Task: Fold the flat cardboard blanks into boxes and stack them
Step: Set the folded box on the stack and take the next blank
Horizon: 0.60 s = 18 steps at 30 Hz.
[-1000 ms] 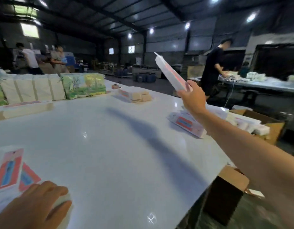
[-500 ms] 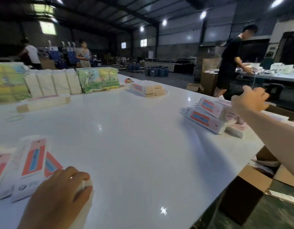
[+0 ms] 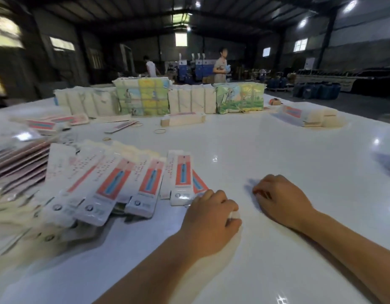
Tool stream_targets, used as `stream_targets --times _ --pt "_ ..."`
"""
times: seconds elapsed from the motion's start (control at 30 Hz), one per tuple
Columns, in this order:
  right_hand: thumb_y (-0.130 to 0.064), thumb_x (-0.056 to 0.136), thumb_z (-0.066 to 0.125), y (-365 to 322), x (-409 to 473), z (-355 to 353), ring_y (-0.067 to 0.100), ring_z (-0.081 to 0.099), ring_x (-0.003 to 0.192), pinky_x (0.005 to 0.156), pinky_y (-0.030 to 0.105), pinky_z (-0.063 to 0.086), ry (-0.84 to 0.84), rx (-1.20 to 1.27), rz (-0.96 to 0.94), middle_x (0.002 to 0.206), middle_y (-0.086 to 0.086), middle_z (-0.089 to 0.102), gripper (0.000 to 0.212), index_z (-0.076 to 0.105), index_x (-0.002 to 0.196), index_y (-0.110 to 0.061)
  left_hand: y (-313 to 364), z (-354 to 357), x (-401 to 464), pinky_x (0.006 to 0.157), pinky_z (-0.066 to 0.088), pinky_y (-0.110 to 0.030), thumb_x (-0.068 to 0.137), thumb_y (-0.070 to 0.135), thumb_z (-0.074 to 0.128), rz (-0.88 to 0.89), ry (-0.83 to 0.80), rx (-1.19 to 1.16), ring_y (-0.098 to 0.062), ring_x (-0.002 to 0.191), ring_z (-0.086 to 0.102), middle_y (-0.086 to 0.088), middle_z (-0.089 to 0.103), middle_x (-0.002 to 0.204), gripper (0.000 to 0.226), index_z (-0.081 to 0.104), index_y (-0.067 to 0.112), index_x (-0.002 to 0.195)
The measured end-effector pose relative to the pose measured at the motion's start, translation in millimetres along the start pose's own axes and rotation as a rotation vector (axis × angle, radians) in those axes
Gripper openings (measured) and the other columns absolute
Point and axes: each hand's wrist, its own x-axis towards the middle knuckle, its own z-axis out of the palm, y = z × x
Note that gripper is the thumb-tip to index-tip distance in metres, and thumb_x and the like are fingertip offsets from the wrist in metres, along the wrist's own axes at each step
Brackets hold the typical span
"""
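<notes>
- Flat blanks (image 3: 145,183) fanned on the counter (image 3: 277,150), left of centre, long axes running near-to-far.
- Left hand (image 3: 208,218) curled, its grip on something white, mostly hidden.
- Right hand (image 3: 281,198) curled, knuckles down; fingertips hidden.
- Far-left blanks blurred.

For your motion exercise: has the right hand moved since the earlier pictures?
Yes. The right hand has come back from the table's far right edge to rest on the white table nearby.
</notes>
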Motion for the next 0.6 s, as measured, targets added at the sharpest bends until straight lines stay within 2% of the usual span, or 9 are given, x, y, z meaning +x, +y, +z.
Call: stream_targets --times 0.13,0.2,0.27,0.33,0.37,0.43,0.53,0.6 --pt "-0.02 0.094 0.049 1.0 -3.3 8.8 0.03 0.054 0.093 0.078 0.039 0.045 0.071 0.034 -0.049 0.099 0.006 0.062 0.021 0.069 0.089 -0.014 1.3 -1.7 0.7 0.092 0.03 -0.027 0.094 0.04 0.043 0.001 -0.014 0.003 -0.012 0.106 0.04 0.008 0.05 0.116 0.031 0.056 0.027 0.119" --pt "-0.019 0.093 0.051 2.8 -3.4 9.6 0.028 0.054 0.093 0.078 0.038 0.045 0.076 0.042 -0.046 0.099 0.005 0.063 0.02 0.071 0.091 -0.015 2.1 -3.5 0.5 0.091 0.032 -0.024 0.094 0.04 0.045 -0.014 -0.016 -0.066 -0.01 0.106 0.042 0.008 0.052 0.116 0.029 0.058 0.028 0.117" --pt "-0.017 0.092 0.052 3.6 -3.0 10.0 0.027 0.054 0.092 0.078 0.036 0.045 0.082 0.047 -0.047 0.098 0.004 0.063 0.02 0.072 0.093 -0.016 2.5 -11.8 2.7 0.091 0.041 -0.024 0.093 0.038 0.05 -0.122 0.024 -0.266 -0.009 0.101 0.05 0.009 0.057 0.111 0.022 0.062 0.027 0.109" --pt "-0.015 0.091 0.054 3.8 -2.6 9.9 0.027 0.055 0.091 0.076 0.035 0.044 0.097 0.066 -0.048 0.096 0.002 0.063 0.018 0.072 0.09 -0.016 -4.6 -27.3 12.3 0.085 0.05 -0.028 0.093 0.033 0.052 -0.297 0.116 -0.392 -0.013 0.09 0.058 0.007 0.061 0.095 0.012 0.061 0.026 0.093" --pt "-0.015 0.09 0.055 4.1 -2.3 9.8 0.027 0.055 0.09 0.075 0.035 0.044 0.101 0.076 -0.052 0.095 0.002 0.063 0.018 0.072 0.088 -0.016 -12.1 -35.8 20.5 0.08 0.051 -0.031 0.093 0.031 0.051 -0.388 0.142 -0.391 -0.015 0.085 0.06 0.006 0.062 0.088 0.011 0.059 0.025 0.088" --pt "-0.015 0.09 0.055 4.3 -1.7 9.7 0.027 0.054 0.088 0.073 0.035 0.044 0.101 0.083 -0.058 0.093 0.002 0.063 0.017 0.072 0.087 -0.015 -32.1 -53.1 38.5 0.072 0.052 -0.032 0.09 0.031 0.05 -0.527 0.105 -0.3 -0.015 0.079 0.061 0.004 0.062 0.086 0.011 0.058 0.023 0.089" --pt "-0.016 0.09 0.055 4.0 -2.1 10.3 0.027 0.054 0.086 0.073 0.036 0.045 0.107 0.087 -0.067 0.09 0.003 0.062 0.017 0.072 0.087 -0.014 -65.3 -69.1 60.0 0.057 0.048 -0.024 0.088 0.042 0.053 -0.648 -0.042 -0.136 -0.011 0.07 0.061 0.003 0.062 0.085 0.023 0.056 0.021 0.097" --pt "-0.015 0.09 0.055 4.3 -2.2 10.5 0.026 0.054 0.087 0.073 0.034 0.044 0.104 0.097 -0.063 0.092 0.002 0.062 0.017 0.072 0.089 -0.015 -81.3 -67.4 66.9 0.058 0.049 -0.024 0.085 0.054 0.053 -0.714 -0.157 -0.076 -0.013 0.068 0.064 0.004 0.063 0.08 0.035 0.057 0.021 0.095"
